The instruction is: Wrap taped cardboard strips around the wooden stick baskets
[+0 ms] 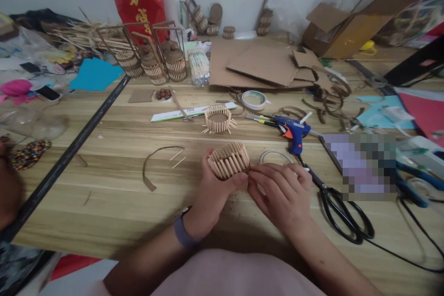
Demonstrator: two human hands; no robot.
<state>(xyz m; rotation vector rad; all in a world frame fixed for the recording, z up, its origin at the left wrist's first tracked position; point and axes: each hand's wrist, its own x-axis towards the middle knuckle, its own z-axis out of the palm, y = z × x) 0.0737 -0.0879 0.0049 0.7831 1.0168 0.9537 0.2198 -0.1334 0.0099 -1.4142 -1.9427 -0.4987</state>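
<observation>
A small round basket (229,159) of short upright wooden sticks is tilted in my left hand (217,185), whose thumb and fingers are wrapped round it. At its lower right edge, the fingers of my right hand (280,189) are pinched together; what lies between the fingertips is hidden. Just beyond stands a second stick ring (218,120) on a brown round base, with several loose sticks poking out around its foot. A curved brown cardboard strip (147,173) and two loose sticks (178,162) lie to the left. Behind my right hand is a white ring of tape (275,156).
A blue glue gun (294,132), black-handled scissors (343,215) and a blurred-out flat device (367,164) lie to the right. Finished lidded baskets (175,62) and cardboard sheets (260,64) stand at the back. Another person's hand (9,185) is at the far left.
</observation>
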